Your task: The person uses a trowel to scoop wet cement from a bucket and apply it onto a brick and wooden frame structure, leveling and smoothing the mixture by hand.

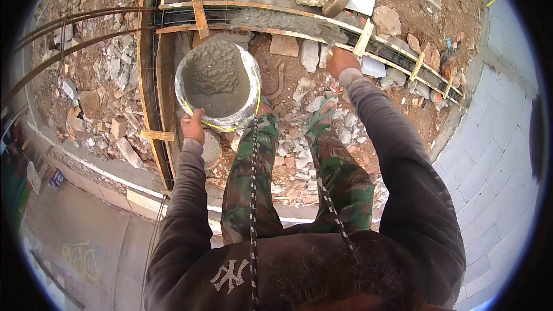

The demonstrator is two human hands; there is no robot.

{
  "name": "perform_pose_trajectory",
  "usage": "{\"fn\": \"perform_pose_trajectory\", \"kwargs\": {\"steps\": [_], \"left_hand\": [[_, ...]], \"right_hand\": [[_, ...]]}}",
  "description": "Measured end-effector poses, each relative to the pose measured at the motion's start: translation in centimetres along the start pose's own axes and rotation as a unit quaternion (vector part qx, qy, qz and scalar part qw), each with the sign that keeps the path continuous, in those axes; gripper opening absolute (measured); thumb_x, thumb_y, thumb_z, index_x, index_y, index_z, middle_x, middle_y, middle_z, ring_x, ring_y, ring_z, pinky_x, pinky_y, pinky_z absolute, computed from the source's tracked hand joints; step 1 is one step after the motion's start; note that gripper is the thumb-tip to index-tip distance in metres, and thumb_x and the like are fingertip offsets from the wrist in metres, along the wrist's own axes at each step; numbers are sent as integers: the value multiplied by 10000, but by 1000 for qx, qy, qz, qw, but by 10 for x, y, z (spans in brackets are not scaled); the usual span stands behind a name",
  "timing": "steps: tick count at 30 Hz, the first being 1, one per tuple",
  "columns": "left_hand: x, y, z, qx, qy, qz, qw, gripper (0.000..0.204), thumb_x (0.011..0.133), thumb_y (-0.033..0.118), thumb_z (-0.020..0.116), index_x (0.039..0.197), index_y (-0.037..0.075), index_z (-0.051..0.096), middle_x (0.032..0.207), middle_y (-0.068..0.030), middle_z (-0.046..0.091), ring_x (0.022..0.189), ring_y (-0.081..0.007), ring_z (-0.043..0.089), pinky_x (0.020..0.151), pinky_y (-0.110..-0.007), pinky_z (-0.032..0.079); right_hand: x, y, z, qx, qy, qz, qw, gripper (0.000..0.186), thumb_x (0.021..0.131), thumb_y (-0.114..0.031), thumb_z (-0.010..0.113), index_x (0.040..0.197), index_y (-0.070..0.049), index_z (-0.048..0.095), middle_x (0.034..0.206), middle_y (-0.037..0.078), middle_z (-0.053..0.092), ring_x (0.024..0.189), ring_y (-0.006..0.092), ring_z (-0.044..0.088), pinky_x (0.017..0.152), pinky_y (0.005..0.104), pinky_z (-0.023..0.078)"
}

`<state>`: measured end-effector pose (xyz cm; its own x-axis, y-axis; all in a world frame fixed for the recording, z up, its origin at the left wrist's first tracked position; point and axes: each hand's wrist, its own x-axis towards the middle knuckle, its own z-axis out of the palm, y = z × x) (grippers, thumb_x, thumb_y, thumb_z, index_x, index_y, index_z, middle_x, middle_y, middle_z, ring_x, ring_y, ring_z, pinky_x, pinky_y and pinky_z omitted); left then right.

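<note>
My left hand [193,126] is closed on the near rim of a round bucket [252,103], its fingers over the edge. Wet grey concrete [212,69] is heaped against the bucket's far side, and the bucket looks tilted. At the right, my right hand [343,62] is closed around the handle of what looks like a trowel [333,34]. Its grey-smeared blade rests at the concrete in a long wooden form [276,30]; the handle is mostly hidden by my fingers. Fresh concrete fills the form's middle stretch, while steel bars [196,16] show at its left end.
Short wooden cross-pieces [200,14] span the form. A second form [156,80] with steel bars runs along the left, and bent rebar [86,11] sticks out beyond it. Rubble and stones [299,89] cover the ground around my feet. A grey block wall [489,138] stands at the right.
</note>
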<state>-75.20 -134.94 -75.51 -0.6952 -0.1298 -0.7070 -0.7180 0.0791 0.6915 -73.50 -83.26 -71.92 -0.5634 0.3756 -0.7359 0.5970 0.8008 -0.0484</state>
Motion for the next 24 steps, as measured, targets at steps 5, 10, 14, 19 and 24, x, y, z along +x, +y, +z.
{"fn": "perform_pose_trajectory", "kwargs": {"steps": [5, 10, 14, 19, 24], "left_hand": [[36, -76, -51, -114, 63, -51, 990, 123, 908, 127, 701, 974, 29, 663, 873, -30, 654, 798, -155, 641, 715, -340, 513], [82, -169, -67, -209, 90, -27, 973, 187, 919, 165, 697, 1023, 15, 655, 923, -47, 648, 857, -175, 647, 751, -373, 524], [118, -231, -54, -208, 191, 18, 959, 162, 873, 148, 714, 923, 7, 653, 830, -30, 634, 734, -149, 600, 661, -323, 474], [151, -285, -96, -133, 176, 54, 974, 229, 933, 197, 681, 1027, -7, 639, 953, -76, 664, 827, -171, 627, 747, -338, 505], [180, -308, -95, -109, 169, 77, 977, 307, 938, 245, 685, 1037, -45, 675, 935, -82, 681, 843, -173, 633, 761, -319, 484]], "right_hand": [[22, -51, 34, -94, 36, -132, 986, 434, 963, -259, 554, 1361, -97, 617, 1219, 265, 666, 1092, 410, 693, 946, 519, 546], [104, -85, 85, -156, 68, -252, 953, 419, 951, -210, 547, 1352, -124, 634, 1155, 261, 694, 1067, 408, 702, 917, 515, 560], [146, -151, 108, -188, 47, -303, 933, 335, 882, -136, 566, 1165, -38, 716, 1073, 260, 739, 1056, 382, 724, 920, 495, 571], [167, -179, 151, -223, 47, -321, 919, 304, 858, -133, 617, 1102, 4, 736, 1121, 259, 734, 1078, 401, 717, 936, 480, 572], [182, -153, 169, -315, 62, -342, 883, 303, 914, -153, 604, 1144, 1, 728, 1052, 267, 736, 992, 433, 725, 892, 503, 579]]}}
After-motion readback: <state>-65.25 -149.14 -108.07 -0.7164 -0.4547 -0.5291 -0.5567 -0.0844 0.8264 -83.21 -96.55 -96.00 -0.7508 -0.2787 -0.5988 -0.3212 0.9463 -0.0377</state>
